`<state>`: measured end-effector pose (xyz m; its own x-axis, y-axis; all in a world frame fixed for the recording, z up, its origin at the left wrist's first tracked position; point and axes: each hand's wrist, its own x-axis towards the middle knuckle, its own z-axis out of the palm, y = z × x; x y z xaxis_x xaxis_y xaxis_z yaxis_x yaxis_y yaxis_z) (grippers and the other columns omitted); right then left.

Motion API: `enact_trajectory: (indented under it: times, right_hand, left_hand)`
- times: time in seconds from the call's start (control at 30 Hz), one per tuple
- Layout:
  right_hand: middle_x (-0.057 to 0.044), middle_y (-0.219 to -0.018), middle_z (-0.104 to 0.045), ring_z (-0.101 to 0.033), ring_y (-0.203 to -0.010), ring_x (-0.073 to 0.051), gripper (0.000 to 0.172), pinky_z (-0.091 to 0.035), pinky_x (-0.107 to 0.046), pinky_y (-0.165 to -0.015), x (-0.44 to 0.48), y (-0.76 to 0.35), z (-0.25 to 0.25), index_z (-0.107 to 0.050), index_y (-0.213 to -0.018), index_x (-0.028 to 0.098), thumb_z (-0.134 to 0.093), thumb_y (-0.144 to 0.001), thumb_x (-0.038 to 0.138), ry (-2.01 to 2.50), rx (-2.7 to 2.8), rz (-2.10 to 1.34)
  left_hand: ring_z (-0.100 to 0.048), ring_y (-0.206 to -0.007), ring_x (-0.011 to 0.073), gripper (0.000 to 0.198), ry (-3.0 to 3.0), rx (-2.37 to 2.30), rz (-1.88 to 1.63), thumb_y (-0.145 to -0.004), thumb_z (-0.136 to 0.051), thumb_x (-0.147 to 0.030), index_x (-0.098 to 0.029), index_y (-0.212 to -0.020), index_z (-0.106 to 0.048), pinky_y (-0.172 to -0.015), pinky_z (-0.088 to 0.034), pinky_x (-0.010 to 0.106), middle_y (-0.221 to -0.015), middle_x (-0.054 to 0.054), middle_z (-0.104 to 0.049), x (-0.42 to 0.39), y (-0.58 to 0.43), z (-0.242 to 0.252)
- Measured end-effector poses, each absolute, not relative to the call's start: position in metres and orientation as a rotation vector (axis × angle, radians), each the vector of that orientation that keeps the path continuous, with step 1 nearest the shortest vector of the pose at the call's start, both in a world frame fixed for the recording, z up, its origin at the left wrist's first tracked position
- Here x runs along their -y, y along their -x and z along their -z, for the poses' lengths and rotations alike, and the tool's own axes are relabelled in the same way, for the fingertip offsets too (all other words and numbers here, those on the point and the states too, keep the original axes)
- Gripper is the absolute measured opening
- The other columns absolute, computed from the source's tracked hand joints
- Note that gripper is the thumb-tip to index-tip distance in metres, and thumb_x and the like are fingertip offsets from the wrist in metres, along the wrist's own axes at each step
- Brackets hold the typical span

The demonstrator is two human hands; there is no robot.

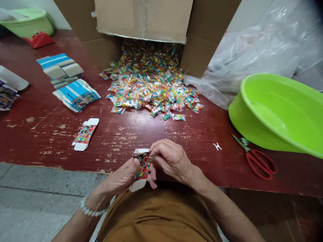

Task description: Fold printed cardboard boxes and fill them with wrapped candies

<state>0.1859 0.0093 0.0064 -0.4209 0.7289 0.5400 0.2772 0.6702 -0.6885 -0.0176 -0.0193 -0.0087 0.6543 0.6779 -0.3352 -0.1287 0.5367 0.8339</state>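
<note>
My left hand [124,178] and my right hand [169,159] are both closed on a small printed paper box [141,166], red with cartoon art and white flaps, held at the near edge of the dark red table [156,134]. The left fingers grip its lower left side; the right fingers pinch its upper right. A bead bracelet circles my left wrist. A second flat box [85,133] of the same print lies on the table to the left. Farther off, a heap of small clear packets with colourful sweets [151,85] spills from a tipped cardboard carton [148,23].
Stacks of flat blue-and-white box blanks [68,80] lie at the left. A lime green basin [280,114] sits at the right with red-handled scissors [257,159] beside it. Clear plastic sheeting [254,50] is behind it. Another green basin [27,22] stands far left.
</note>
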Motion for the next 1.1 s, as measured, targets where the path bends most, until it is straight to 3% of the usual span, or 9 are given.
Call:
enact_trajectory:
  times: [0.13,0.4,0.73,0.87,1.0,1.1]
  right_hand:
    - [-0.003,-0.079,-0.065,-0.059,-0.071,-0.015,0.005,-0.048,-0.027,-0.066,-0.010,-0.184,-0.005,-0.059,-0.089,0.018,-0.062,-0.091,0.014,0.881,1.967,-0.704]
    - [-0.002,-0.080,-0.066,-0.059,-0.073,-0.013,0.007,-0.046,-0.024,-0.066,-0.016,-0.186,-0.005,-0.063,-0.084,0.018,-0.066,-0.088,0.013,0.906,2.015,-0.876]
    - [-0.001,-0.077,-0.062,-0.055,-0.068,-0.011,0.012,-0.043,-0.023,-0.063,-0.016,-0.190,-0.006,-0.060,-0.082,0.016,-0.058,-0.080,0.004,0.847,2.065,-0.933]
    - [0.001,-0.080,-0.066,-0.058,-0.066,-0.010,0.010,-0.045,-0.022,-0.063,-0.015,-0.194,-0.006,-0.060,-0.090,0.017,-0.059,-0.084,0.010,0.818,1.996,-1.117]
    - [-0.001,-0.095,-0.069,-0.062,-0.069,-0.011,0.038,-0.048,-0.024,-0.065,-0.018,-0.198,-0.011,-0.050,-0.113,0.019,-0.061,-0.079,0.007,0.840,2.019,-1.286]
    - [-0.004,-0.102,-0.071,-0.066,-0.080,-0.016,0.046,-0.050,-0.028,-0.071,-0.019,-0.200,-0.017,-0.047,-0.118,0.020,-0.062,-0.077,0.008,0.812,2.119,-1.317]
  left_hand:
    - [-0.068,-0.075,0.0222,0.080,-0.906,-0.704,-0.436,-0.084,-0.034,-0.083,-0.013,-0.091,-0.072,-0.076,-0.052,0.032,-0.077,0.011,-0.073,0.017,0.020,0.009]
    - [-0.059,-0.051,0.0161,0.091,-0.845,-0.812,-0.414,-0.077,-0.020,-0.090,-0.014,-0.078,-0.070,-0.056,-0.048,0.027,-0.059,0.006,-0.063,0.017,0.013,0.016]
    - [-0.063,-0.063,0.0148,0.068,-0.953,-0.806,-0.422,-0.090,-0.034,-0.076,-0.015,-0.086,-0.066,-0.067,-0.051,0.028,-0.078,0.005,-0.065,0.015,0.018,0.014]
    - [-0.063,-0.061,0.0161,0.066,-0.904,-0.763,-0.414,-0.089,-0.038,-0.075,-0.015,-0.090,-0.065,-0.062,-0.050,0.028,-0.077,0.006,-0.065,0.011,0.020,0.013]
    - [-0.065,-0.059,0.0169,0.063,-0.827,-0.742,-0.411,-0.088,-0.047,-0.073,-0.015,-0.105,-0.065,-0.058,-0.049,0.027,-0.078,0.006,-0.068,0.011,0.017,0.012]
    - [-0.065,-0.059,0.0163,0.064,-0.795,-0.696,-0.400,-0.083,-0.059,-0.071,-0.015,-0.115,-0.065,-0.059,-0.051,0.027,-0.073,0.005,-0.067,0.011,0.013,0.009]
